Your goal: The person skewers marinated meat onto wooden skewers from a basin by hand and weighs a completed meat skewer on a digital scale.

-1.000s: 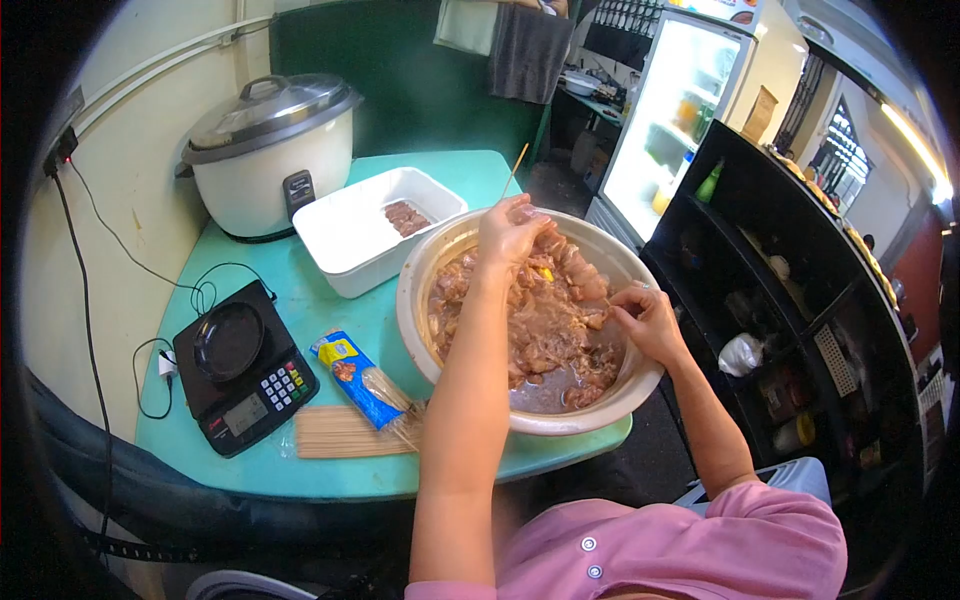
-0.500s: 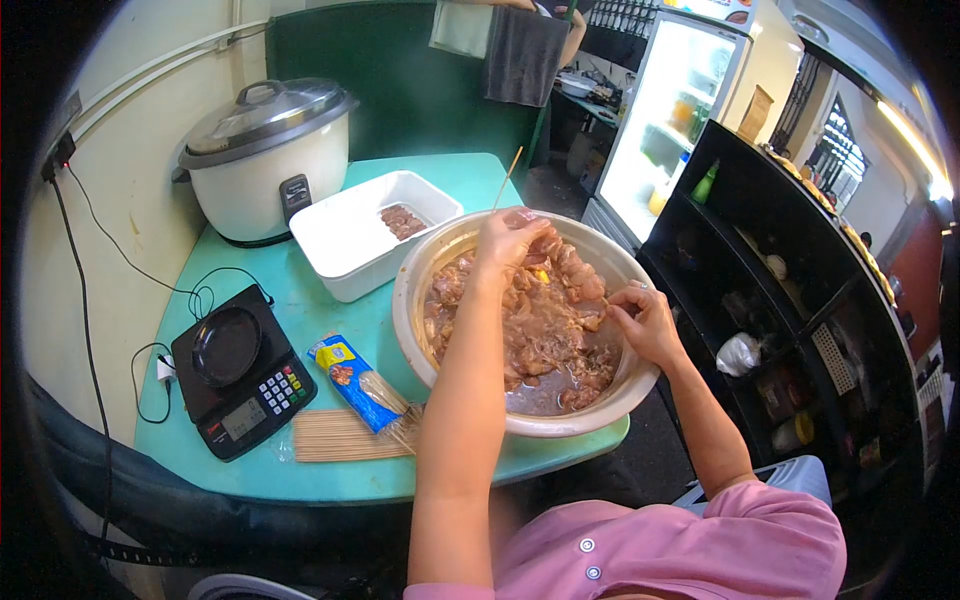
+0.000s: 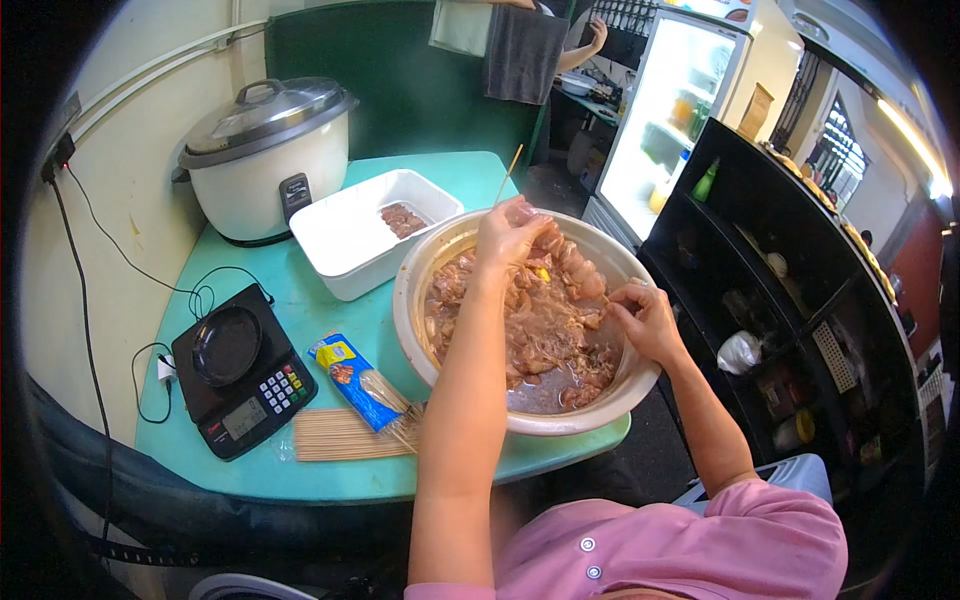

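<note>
A large round bowl [image 3: 412,330] full of raw marinated meat [image 3: 545,335] in brownish liquid stands at the table's right side. Over its far part, my left hand [image 3: 510,240] is closed around a wooden skewer [image 3: 512,172], whose bare end sticks up beyond the fingers. Meat lies right against that hand. My right hand [image 3: 645,318] is at the bowl's right inner side, thumb and fingers pinched on meat at the edge of the pile; the fingertips are partly hidden. A small yellow bit [image 3: 542,274] shows among the meat.
Left of the bowl is a white tub [image 3: 345,235] with some meat inside. A rice cooker [image 3: 265,165], a black digital scale [image 3: 243,375], loose skewers [image 3: 345,435] and a blue skewer packet [image 3: 360,385] share the green table [image 3: 220,475]. Black shelves [image 3: 760,270] stand at right; another person's hand [image 3: 598,35] shows behind.
Both my hands stay almost in the same place, with the skewer barely shifted. In the background, the other person's hand has risen into view beside the hanging towel.
</note>
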Available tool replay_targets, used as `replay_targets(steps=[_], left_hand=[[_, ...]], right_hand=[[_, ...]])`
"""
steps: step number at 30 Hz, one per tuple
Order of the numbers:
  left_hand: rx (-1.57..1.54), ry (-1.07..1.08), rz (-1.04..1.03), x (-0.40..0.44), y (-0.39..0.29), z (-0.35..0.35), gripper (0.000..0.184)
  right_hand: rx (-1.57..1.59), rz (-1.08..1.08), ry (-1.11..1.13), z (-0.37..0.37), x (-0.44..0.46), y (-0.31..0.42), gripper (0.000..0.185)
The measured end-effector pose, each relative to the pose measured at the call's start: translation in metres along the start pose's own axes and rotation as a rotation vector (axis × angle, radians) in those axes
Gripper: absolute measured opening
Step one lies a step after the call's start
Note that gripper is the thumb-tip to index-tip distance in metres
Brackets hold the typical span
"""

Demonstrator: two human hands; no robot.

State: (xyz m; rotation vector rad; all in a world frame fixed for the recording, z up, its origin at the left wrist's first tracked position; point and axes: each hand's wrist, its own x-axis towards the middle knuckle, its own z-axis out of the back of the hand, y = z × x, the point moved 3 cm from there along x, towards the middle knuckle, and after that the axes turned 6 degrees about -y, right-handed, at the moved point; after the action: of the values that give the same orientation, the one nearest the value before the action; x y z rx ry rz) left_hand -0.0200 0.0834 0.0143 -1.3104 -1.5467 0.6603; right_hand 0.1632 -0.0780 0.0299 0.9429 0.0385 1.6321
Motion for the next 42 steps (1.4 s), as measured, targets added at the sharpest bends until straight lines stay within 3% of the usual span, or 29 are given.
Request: replay_targets(steps=[3,5,14,42], left_hand=[[-0.094,-0.014,0.131,-0.007,-0.011,-0.002,0.042],[-0.109,0.079,0.292,-0.009,-0.013,-0.002,0.028],[-0.223,0.073,0.375,-0.011,-0.012,-0.003,0.020],[-0.196,0.092,0.342,-0.012,-0.013,-0.005,0.012]], right_hand=[[0.001,0.010,-0.012,0.001,0.000,0.001,0.009],[-0.006,0.012,-0.008,0.001,0.000,0.002,0.009],[0.020,-0.028,-0.005,-0.001,0.000,0.001,0.009],[0.020,-0.034,-0.013,0.000,-0.001,0.001,0.010]])
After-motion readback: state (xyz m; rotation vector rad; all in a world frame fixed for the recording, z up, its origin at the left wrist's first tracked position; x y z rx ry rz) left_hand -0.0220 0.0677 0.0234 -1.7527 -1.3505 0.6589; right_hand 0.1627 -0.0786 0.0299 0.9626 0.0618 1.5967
